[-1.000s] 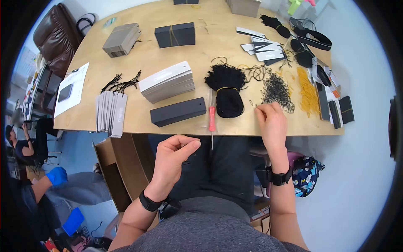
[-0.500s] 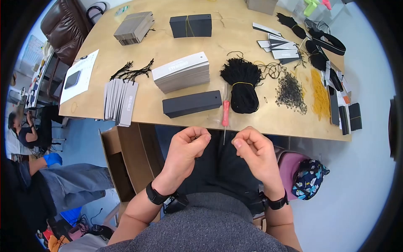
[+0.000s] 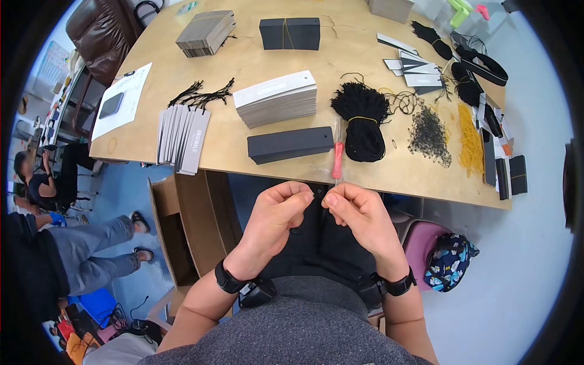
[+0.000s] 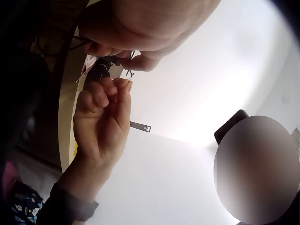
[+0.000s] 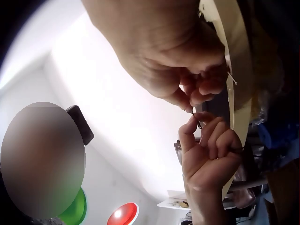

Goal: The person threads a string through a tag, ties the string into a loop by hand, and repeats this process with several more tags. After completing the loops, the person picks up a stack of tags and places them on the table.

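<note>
Over the person's lap, just off the table's front edge, the left hand (image 3: 272,220) and right hand (image 3: 366,224) face each other, fingertips nearly touching. The left hand pinches a thin black cord (image 5: 199,124) between thumb and forefinger, other fingers curled. In the left wrist view the right hand (image 4: 104,119) pinches a tiny metal pin (image 4: 129,81) close to the cord. Beyond the hands lie a red-handled tool (image 3: 337,160), a dark block of tags (image 3: 290,146), a bundle of black cords (image 3: 365,139) and a pile of small dark pins (image 3: 429,137).
White tags with cords (image 3: 182,139) lie at the left, near a phone (image 3: 111,104) on paper. A pale tag stack (image 3: 275,100) stands mid-table. Yellow bands (image 3: 469,141) lie at the right. An open cardboard box (image 3: 201,228) is below the table's front edge.
The right hand has come from the pin pile to the left hand, and their fingertips have drawn closer together. The head view has shifted, and the person at the left has moved.
</note>
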Demonstrator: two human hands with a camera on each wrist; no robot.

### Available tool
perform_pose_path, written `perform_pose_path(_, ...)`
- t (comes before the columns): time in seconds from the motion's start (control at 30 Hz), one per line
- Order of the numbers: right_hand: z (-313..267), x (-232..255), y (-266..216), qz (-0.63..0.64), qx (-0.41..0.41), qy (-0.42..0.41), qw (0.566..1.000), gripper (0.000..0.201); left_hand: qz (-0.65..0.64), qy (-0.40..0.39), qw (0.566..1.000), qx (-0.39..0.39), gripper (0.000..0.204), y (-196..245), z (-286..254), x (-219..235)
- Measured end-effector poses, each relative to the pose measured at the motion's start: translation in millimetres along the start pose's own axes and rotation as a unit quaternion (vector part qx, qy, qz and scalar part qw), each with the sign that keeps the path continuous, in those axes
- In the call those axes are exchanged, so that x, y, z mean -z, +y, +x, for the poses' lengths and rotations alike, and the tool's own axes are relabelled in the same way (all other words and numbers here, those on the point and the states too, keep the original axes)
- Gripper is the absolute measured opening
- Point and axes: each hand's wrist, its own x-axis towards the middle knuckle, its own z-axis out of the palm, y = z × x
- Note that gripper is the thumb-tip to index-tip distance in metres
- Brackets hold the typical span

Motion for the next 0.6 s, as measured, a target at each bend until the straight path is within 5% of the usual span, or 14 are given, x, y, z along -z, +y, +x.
perform_pose_path(0.57,-1.6,-7.4,3.5,-0.007,-0.001,0.036,0.999,0.020,-0.082,-0.033,0.996,0.023,0.010,-3.3,1.6,2.8)
perform_pose_path(0.6,-2.3,-9.3,-1.1,-0.119,0.104,0.099,0.983,0.016,-0.082,-0.032,0.996,0.022,0.010,-3.3,1.6,4.0)
